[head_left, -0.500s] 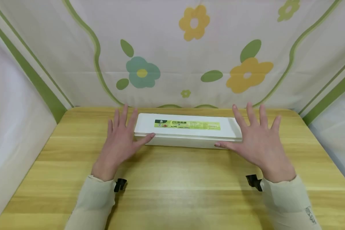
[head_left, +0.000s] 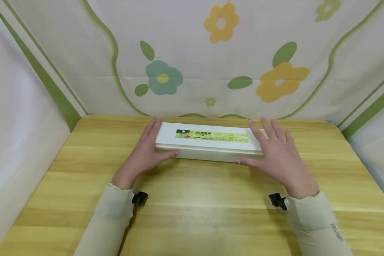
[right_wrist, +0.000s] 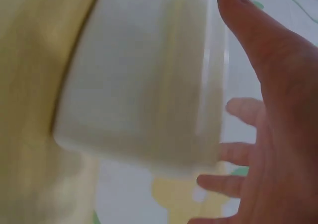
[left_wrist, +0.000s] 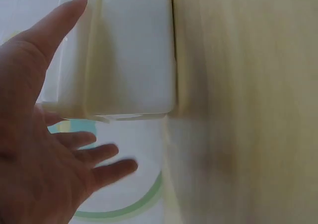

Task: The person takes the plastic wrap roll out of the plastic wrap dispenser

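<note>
A long white plastic wrap box (head_left: 208,151) with a green and yellow label (head_left: 212,136) lies flat near the far edge of the wooden table. My left hand (head_left: 144,153) is at the box's left end, thumb in front of its near side and fingers stretched along the end. At the opposite end my right hand (head_left: 276,156) spreads its fingers over the lid's corner, thumb before the front face. Both wrist views show fairly straight fingers around the ends of the box, its smooth front wall (left_wrist: 134,50) facing the left camera and the same wall (right_wrist: 124,75) the right.
The light wooden table (head_left: 204,202) stretches from the box toward me. Behind it hangs a pale curtain (head_left: 192,42) printed with flowers, and white fabric closes off both sides. Each sleeve cuff carries a small black mount (head_left: 140,197).
Both hands have moved inward, closer to the ends of the box. The left fingers have drawn together, and the right hand overlaps more of the lid. The box stays on the table.
</note>
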Demonstrator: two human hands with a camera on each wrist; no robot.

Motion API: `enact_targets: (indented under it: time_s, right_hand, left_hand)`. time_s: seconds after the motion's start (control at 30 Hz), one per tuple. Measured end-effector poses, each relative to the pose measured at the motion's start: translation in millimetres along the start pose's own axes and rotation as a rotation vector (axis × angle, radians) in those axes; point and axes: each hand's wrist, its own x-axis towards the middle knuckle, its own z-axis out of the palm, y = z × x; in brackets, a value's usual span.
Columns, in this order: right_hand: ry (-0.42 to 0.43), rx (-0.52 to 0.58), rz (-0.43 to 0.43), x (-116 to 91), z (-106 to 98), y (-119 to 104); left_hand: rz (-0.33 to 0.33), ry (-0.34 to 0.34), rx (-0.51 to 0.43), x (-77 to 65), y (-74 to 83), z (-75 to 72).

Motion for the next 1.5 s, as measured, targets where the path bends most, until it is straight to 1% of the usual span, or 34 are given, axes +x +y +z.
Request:
enact_targets:
  time_s: [0.07,0.17,0.23,0.27,0.4,0.47,0.67,0.77,1.0,1.23,1.5]
  right_hand:
    - [0.004,0.024,-0.04,3,4,1]
    - [0.025,0.056,-0.104,6,11,3]
    - [0.038,0.078,-0.135,8,16,4]
    - [0.047,0.083,-0.147,9,19,4]
    - [0.093,0.086,-0.17,13,29,5]
    - [0.119,0.078,-0.176,15,33,5]
    - [0.199,0.044,-0.195,20,38,9]
    - [0.224,0.037,-0.206,21,38,12]
    - [0.222,0.045,-0.19,20,41,17]
    - [0.24,0.033,-0.187,20,43,18]
    - [0.234,0.022,-0.176,21,44,18]
  left_hand:
    - [0.029,-0.002,-0.06,5.7,-1.5,3.3]
    - [0.08,0.015,-0.136,12.8,-4.0,6.6]
    - [0.096,0.019,-0.192,16.0,-6.1,6.6]
    - [0.093,0.015,-0.214,16.7,-7.4,6.1]
    - [0.035,-0.016,-0.29,15.4,-11.7,3.5]
    - [0.016,-0.027,-0.32,15.7,-13.7,2.7]
    - [0.014,-0.034,-0.373,24.6,-18.7,3.3]
    - [0.004,-0.042,-0.403,29.2,-21.1,5.4]
    - [-0.045,-0.065,-0.478,36.8,-25.6,9.9]
    - [-0.126,-0.101,-0.575,40.0,-30.9,10.8]
    - [-0.13,-0.116,-0.603,39.9,-38.0,12.1]
